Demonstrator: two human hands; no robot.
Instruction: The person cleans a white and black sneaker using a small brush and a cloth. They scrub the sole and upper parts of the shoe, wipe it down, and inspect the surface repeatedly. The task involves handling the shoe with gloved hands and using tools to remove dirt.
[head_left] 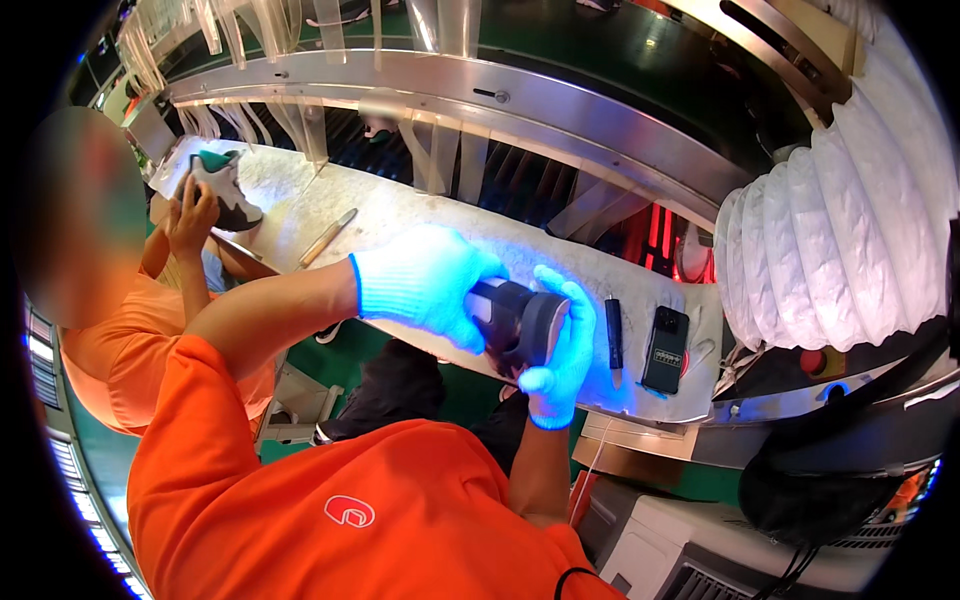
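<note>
Both my hands wear white knit gloves that look blue under the light. Between them I hold a dark shoe (pixel 507 315) with lighter grey patches, in front of my chest at the bench's near edge. My left hand (pixel 425 285) grips one end of it, its fingers partly hidden behind the shoe. My right hand (pixel 565 345) wraps round the other end, thumb on the near side and fingers on the far side. To the right of that hand, a dark-handled tool (pixel 614 335) with a narrow tip lies on the bench.
A pale cloth covers the bench (pixel 400 205). A black phone (pixel 665 348) lies at right, a wooden-handled tool (pixel 327 238) at left. Beside me a co-worker's hand (pixel 193 215) holds a grey shoe (pixel 232 195). A metal-framed machine with plastic strips (pixel 435 155) and a white ribbed duct (pixel 830 235) stand beyond.
</note>
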